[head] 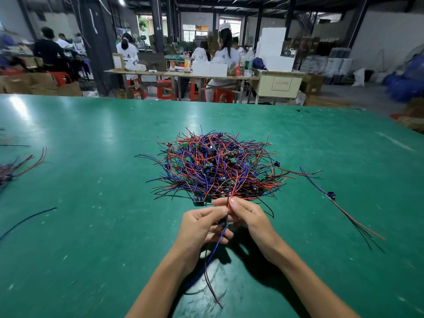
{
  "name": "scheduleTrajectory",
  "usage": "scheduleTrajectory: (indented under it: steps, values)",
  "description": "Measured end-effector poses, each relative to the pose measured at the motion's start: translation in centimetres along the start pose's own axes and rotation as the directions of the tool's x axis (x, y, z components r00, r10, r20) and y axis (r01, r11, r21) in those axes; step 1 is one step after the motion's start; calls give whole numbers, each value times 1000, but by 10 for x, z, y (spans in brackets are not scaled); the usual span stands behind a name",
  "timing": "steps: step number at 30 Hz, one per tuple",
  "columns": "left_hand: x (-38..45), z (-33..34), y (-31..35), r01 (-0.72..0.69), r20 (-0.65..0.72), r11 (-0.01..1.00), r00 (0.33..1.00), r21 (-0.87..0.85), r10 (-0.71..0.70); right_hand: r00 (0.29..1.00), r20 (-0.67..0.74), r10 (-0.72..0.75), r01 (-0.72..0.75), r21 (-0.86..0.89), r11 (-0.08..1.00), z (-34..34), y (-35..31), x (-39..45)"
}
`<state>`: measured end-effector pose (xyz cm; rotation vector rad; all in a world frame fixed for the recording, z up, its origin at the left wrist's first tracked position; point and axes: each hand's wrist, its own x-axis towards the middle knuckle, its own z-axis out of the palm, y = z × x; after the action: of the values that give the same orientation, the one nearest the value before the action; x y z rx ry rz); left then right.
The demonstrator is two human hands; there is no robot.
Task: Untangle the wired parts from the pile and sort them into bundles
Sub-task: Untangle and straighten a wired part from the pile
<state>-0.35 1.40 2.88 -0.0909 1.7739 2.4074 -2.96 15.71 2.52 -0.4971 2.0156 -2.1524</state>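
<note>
My right fingers (226,201) are pinching a red wire (233,189) that is running up into the pile (218,166), thumb and forefinger pressed together on it. My right hand (246,214) is hovering just at the pile's near edge. My left hand (202,222) is curling round a small wired part (223,222), its blue and dark leads (212,255) hanging down between my forearms toward the table (91,203). The two hands are touching at the fingertips, just in front of the pile.

The pile is sitting mid-table, a tangle of red, blue and black wires with small green boards in it. One part (331,195) is lying apart to the right, its wires stretched out. A bundle (13,171) is lying at the left edge, and a loose blue wire (27,220) is lying nearer me on the left.
</note>
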Motion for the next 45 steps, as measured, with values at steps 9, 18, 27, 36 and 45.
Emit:
scheduleTrajectory:
  steps: [9, 18, 27, 36, 45]
  values:
    - [-3, 7, -1, -89, -76, 981, 992, 170, 103, 984, -170, 61, -51, 57, 997, 16, 4, -1]
    - [-4, 7, -1, 24, 90, 975, 995, 219, -45, 869, -494, -11, -53, -116, 992, -7, 5, 11]
    - [-9, 3, 3, 46, 265, 954, 956, 297, -129, 659, -613, -436, 105, -499, 860, -19, 6, 11]
    - [-10, -1, 3, 117, 379, 980, 909, 161, -171, 775, -547, -318, 308, -112, 945, -16, -7, 8]
    - [2, -11, 11, 74, 4, 887, 997, -455, -82, 931, -138, -338, 216, -537, 815, -10, 10, -1]
